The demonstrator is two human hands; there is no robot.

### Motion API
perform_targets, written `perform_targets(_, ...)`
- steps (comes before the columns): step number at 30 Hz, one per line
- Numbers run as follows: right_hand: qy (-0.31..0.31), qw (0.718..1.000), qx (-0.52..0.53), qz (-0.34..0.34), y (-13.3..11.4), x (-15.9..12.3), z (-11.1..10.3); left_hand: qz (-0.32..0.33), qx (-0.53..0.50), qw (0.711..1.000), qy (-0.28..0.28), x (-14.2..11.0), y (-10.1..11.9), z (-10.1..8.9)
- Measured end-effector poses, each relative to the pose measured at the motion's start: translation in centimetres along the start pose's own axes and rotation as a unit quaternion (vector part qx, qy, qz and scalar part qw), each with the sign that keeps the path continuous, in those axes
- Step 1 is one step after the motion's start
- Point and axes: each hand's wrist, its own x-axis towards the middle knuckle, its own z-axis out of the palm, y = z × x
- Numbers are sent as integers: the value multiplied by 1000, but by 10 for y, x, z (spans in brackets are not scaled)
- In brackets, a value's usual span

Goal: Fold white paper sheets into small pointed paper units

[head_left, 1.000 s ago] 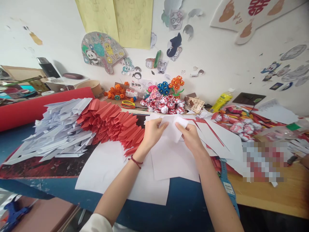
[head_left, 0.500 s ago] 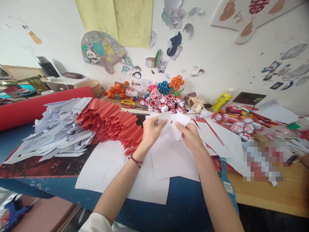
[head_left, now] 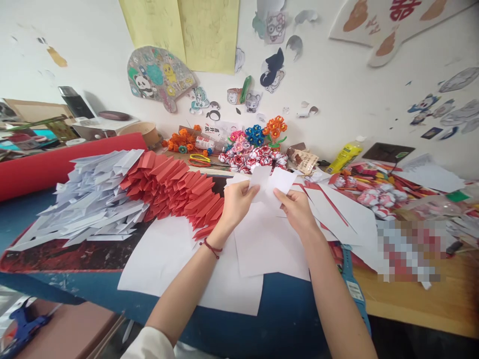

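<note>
My left hand (head_left: 238, 203), a red cord bracelet at its wrist, pinches a small white paper piece (head_left: 261, 175) between thumb and fingers. Opposite it, my right hand (head_left: 296, 205) grips another small white paper piece (head_left: 283, 180) by its lower edge. The two pieces stand close together; whether they touch low down is hard to tell against the white behind. Below the hands lie large white paper sheets (head_left: 271, 249), overlapping on the blue-covered table. Left of my left hand, folded red paper strips (head_left: 172, 187) form a long heap beside a pile of folded white strips (head_left: 99, 199).
A red roll (head_left: 48, 172) lies behind the piles at left. Scissors with yellow handles (head_left: 199, 159) and red-white paper flowers (head_left: 258, 158) sit along the wall. A yellow bottle (head_left: 346, 155) leans there. A blue strap-like item (head_left: 354, 284) lies by my right forearm.
The paper in my left hand has risen and turned more upright. The right-hand piece has turned more upright too, and both hands keep nearly the same place.
</note>
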Motion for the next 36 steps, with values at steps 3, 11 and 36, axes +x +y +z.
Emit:
perform_targets(3, -12, 999, 44, 1, -4, -2, 3, -24, -60, 998, -3, 1, -1, 0)
perform_targets(11, -22, 999, 7, -22, 0, -1, 6, -29, -96, 995, -1, 2, 1, 1)
perform_targets(36, 5, 995, 95, -23, -3, 0, 4, -15, -35, 999, -13, 0, 1, 4)
